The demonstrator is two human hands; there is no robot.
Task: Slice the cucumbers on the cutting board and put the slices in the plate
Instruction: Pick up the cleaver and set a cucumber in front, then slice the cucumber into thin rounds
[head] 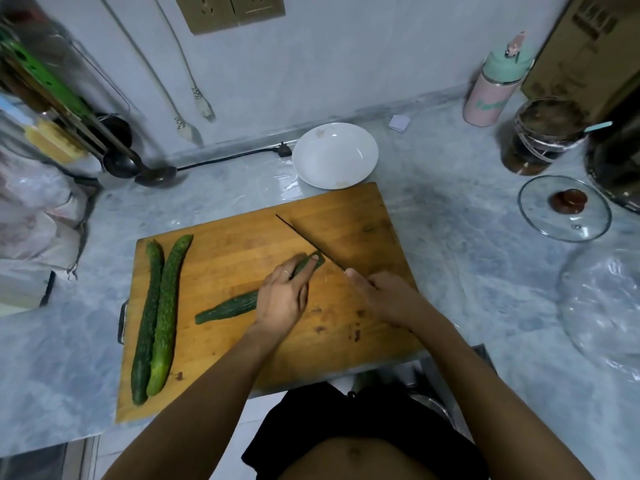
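Left hand (282, 297) atop cucumber (228, 308), right hand (386, 296) gripping knife (308, 242)

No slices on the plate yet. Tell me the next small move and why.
Probably press the knife down through the cucumber at its far end: the blade sits beside the left hand fingertips, the right hand grips the handle, and the plate holds nothing.

Bare arms, ring on L hand (282, 299), black shorts (363, 417).

A single head-worn wide-angle camera looks steeply down and forward, close over a wooden cutting board (242, 306) on a marble counter (467, 237), the wall's socket panel (230, 10) topping the frame.
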